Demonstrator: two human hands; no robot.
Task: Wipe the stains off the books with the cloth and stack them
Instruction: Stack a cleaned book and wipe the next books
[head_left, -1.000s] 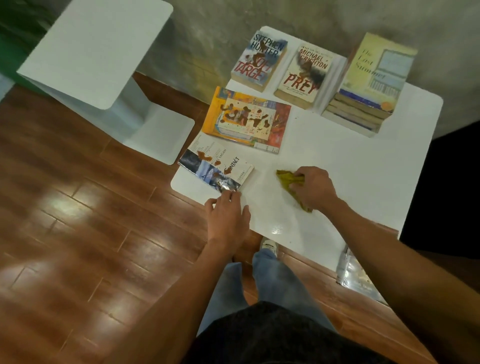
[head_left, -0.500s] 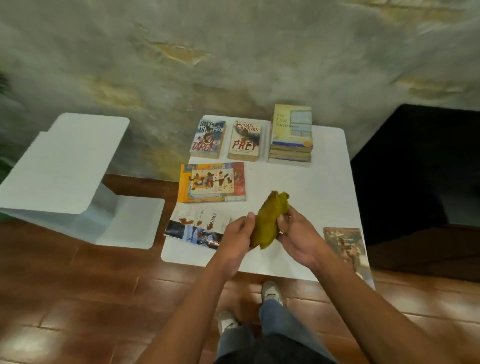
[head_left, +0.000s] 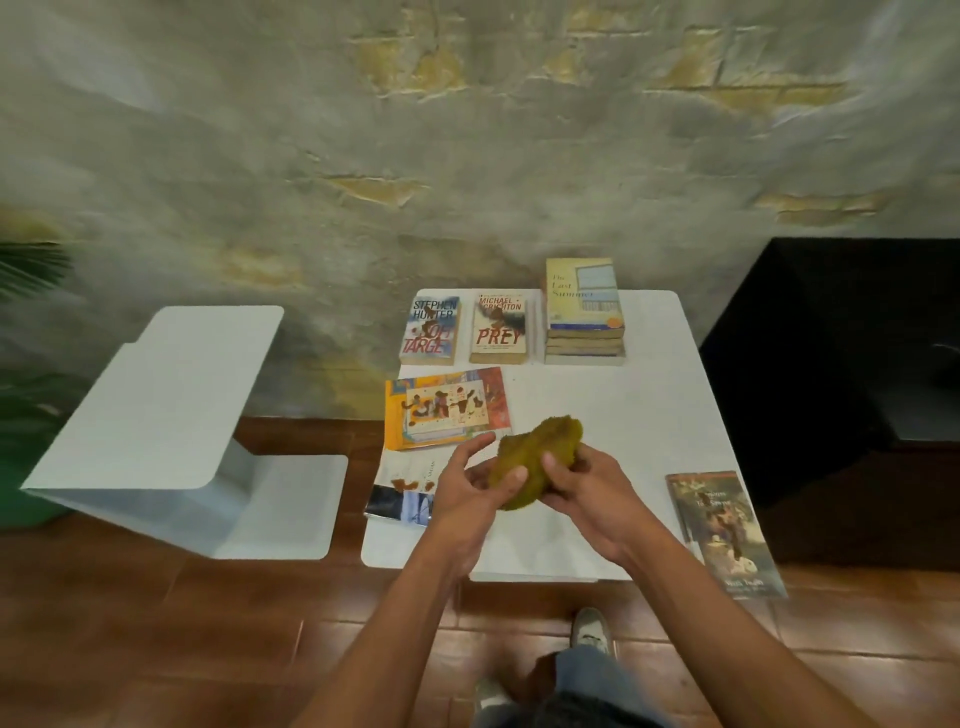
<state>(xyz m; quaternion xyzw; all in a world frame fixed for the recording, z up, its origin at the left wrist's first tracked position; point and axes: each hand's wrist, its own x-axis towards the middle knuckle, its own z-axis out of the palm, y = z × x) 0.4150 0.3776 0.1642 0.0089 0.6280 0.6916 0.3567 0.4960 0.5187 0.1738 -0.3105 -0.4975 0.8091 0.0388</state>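
**pagefixer:** So a second ago the fuzzy mustard-yellow cloth was pinned flat on the white tabletop under the right hand, with the left hand planted at the near edge. Now it's up off the surface, bunched between both hands above the front half of the tabletop. The right hand has its thumb curled over the top; the left pinches the lower end, thumb on the front, index finger stretched out loose.

**dustjacket:** So, refolding it for a fresh face before the next wipe?

**pagefixer:** That's my guess. No stained cover has changed yet. The glossy pale paperback with brown blotches sits just left of the hands, partly hidden behind the left one.

**dustjacket:** What else is waiting?

**pagefixer:** A flat orange picture-cover book speckled with dark spots, then two thick paperbacks along the back, the "Soft Target" one and the "Prey" one, both smeared. A neat stack of worn paperbacks topped by a pale yellow cover sits at the back right. A dark shiny-covered book hangs at the right front edge.

**dustjacket:** Slick covers, nappy cloth. Should lift fine.
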